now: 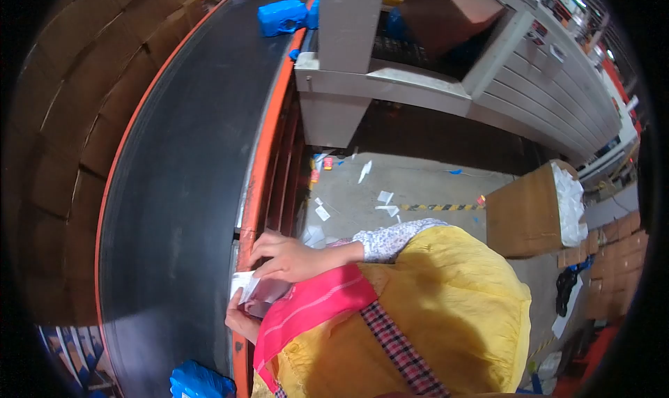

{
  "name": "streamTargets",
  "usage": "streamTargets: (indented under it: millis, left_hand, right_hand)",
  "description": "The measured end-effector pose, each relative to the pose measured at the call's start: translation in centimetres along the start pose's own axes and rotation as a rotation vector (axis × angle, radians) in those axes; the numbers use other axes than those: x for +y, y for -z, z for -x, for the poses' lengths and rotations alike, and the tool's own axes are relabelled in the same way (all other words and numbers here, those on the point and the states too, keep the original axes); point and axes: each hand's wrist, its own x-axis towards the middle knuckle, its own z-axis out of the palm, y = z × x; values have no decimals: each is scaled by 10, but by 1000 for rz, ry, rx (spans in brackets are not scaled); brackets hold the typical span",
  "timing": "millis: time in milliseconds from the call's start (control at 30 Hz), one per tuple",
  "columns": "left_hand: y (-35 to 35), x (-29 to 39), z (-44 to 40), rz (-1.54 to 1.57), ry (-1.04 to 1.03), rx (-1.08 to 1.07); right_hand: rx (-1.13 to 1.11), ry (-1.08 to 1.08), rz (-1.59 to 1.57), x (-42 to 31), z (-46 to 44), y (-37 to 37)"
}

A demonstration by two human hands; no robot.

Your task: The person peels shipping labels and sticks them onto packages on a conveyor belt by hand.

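A small white paper slip (244,282) sits at the orange edge of the conveyor, between my two hands. My right hand (284,256) comes in from the floral sleeve, its fingers curled and bent down onto the slip's upper part. Below it, my left hand (242,320) pinches the slip's lower side; the pink cloth of my clothing hides most of that hand. Print on the paper is too small to read.
The black conveyor belt (181,140) runs along my front, with a blue package (201,380) at the near end and another blue package (281,17) farther along. Stacked cartons (77,105) line its far side. A carton with white plastic (526,213) stands on the littered floor.
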Motion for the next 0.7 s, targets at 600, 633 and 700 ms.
streamTargets:
  millis: [600, 633, 700]
  left_hand:
    - [85, 47, 36, 37, 89, 394]
    - [80, 55, 43, 110, 59, 357]
    - [75, 70, 55, 68, 79, 319]
  right_hand:
    - [596, -680, -274, 59, -5, 56]
    - [590, -682, -288, 61, -4, 55]
    - [577, -689, -318, 65, -1, 52]
